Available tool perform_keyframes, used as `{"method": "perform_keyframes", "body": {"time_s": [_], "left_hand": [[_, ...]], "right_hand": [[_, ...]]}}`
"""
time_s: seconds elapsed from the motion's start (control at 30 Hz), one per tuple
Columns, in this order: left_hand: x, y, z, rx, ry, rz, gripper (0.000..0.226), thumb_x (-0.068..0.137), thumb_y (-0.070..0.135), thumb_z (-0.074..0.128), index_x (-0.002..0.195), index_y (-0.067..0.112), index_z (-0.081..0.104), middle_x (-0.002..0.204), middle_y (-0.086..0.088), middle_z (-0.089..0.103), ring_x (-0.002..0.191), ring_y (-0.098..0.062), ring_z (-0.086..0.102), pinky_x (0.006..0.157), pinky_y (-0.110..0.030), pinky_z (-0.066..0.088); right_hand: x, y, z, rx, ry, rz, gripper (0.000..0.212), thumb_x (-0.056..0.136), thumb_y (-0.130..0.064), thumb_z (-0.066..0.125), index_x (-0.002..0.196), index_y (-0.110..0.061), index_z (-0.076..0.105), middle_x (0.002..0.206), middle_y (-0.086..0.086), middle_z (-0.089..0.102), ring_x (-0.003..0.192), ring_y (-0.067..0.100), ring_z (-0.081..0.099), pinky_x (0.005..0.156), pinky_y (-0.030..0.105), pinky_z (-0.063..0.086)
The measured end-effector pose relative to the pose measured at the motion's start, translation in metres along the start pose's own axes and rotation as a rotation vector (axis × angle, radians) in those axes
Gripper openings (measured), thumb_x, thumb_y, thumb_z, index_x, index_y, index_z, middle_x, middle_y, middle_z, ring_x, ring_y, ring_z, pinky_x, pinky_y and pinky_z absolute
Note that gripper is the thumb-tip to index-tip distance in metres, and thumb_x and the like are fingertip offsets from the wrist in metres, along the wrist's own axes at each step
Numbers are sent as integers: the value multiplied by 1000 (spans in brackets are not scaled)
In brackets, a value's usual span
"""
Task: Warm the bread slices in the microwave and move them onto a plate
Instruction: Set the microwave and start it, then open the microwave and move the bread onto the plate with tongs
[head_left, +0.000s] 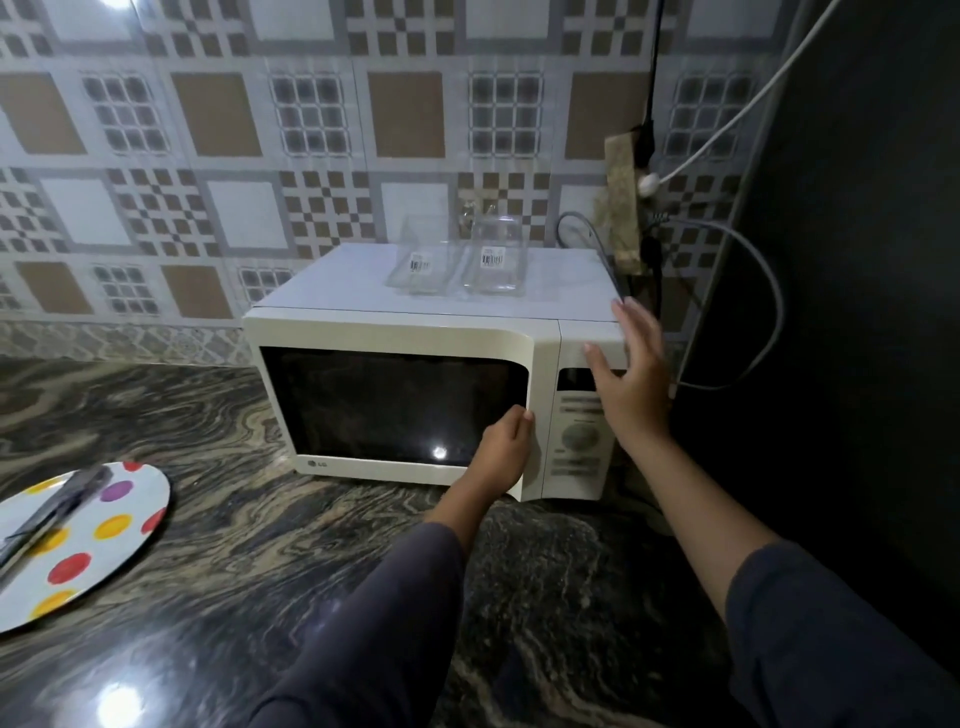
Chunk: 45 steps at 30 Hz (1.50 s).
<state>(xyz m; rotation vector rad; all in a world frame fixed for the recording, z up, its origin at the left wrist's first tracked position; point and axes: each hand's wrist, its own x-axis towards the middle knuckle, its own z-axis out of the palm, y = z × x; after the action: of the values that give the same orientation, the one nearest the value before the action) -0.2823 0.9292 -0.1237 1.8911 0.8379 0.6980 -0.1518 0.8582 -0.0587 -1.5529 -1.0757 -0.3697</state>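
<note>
Dark sleeves (389, 623), two, nearest the lens.
Left hand (506, 447): fingers curled round the right edge of the microwave door (395, 400), which looks closed.
Right hand (631, 374): fingers spread flat, bracing the white LG microwave (441, 291) at its upper right corner.
Bread slices: not visible; window dark.
Step, by judgement: opening the door. The next move calls for a steady pull against the brace.
Spotted plate (124, 556): left, on the granite counter (260, 519), bearing a dark utensil (57, 512).
Two clear containers (421, 260): on the microwave's top.
</note>
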Motion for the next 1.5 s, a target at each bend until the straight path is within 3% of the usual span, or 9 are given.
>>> {"method": "perform_keyframes", "body": {"time_s": [0.23,0.43,0.67,0.8,0.9,1.0,1.13,1.3,1.5], "left_hand": [[-3,10,4,3,22,-36,28,101,31,30,78,17,39,78,1,51,81,-22,53,77,-40,47],[-11,15,10,37,108,-25,35,102,26,30,66,22,29,66,4,40,63,-12,38,59,-30,22],[-67,-15,8,52,162,139,36,101,33,28,81,6,40,69,-6,47,66,-20,46,61,-34,33],[-86,-13,-4,18,139,142,31,101,28,31,72,19,34,66,6,38,60,-4,37,58,-21,30],[-100,-12,-1,-21,199,123,31,102,27,32,71,20,32,66,8,34,60,-3,33,57,-20,28],[-120,-19,1,-59,255,143,30,101,28,31,72,24,33,69,6,37,62,-4,36,60,-21,31],[-143,-29,-1,-95,253,138,19,98,37,38,96,20,47,91,-1,53,84,-10,52,73,-28,43],[-179,-43,-28,-72,158,168,35,89,37,58,115,18,42,104,7,46,89,0,46,74,-11,42],[-240,-75,-81,-78,151,219,39,93,22,53,127,9,41,115,0,40,102,-5,40,92,-24,42]], "right_hand": [[13,-11,0,-27,-137,143,41,81,-11,70,120,0,61,135,16,53,132,24,42,106,18,22],[14,-17,0,-1,-144,197,42,82,-9,68,122,0,59,138,16,50,135,22,39,105,15,21],[12,-15,2,1,-124,205,41,83,-6,67,123,1,58,138,17,50,134,23,39,109,21,25],[5,-23,7,-36,-84,252,39,86,-5,62,125,0,57,141,14,47,138,23,33,114,24,20],[-6,-41,8,139,14,391,33,87,-10,60,119,-3,62,135,11,52,133,23,40,114,34,28],[-29,-70,0,379,-30,433,28,91,-15,58,116,-4,63,118,8,63,109,12,57,93,15,45],[-67,-108,-8,400,-332,305,20,95,-20,52,106,-19,68,105,-7,68,97,-3,60,88,11,44],[-116,-151,-8,322,-233,174,21,96,-21,49,104,-23,68,107,-10,67,104,-6,58,88,7,41],[-178,-209,3,112,-246,-12,32,96,-22,44,123,-14,59,133,-9,49,123,-13,40,104,6,29]]}}
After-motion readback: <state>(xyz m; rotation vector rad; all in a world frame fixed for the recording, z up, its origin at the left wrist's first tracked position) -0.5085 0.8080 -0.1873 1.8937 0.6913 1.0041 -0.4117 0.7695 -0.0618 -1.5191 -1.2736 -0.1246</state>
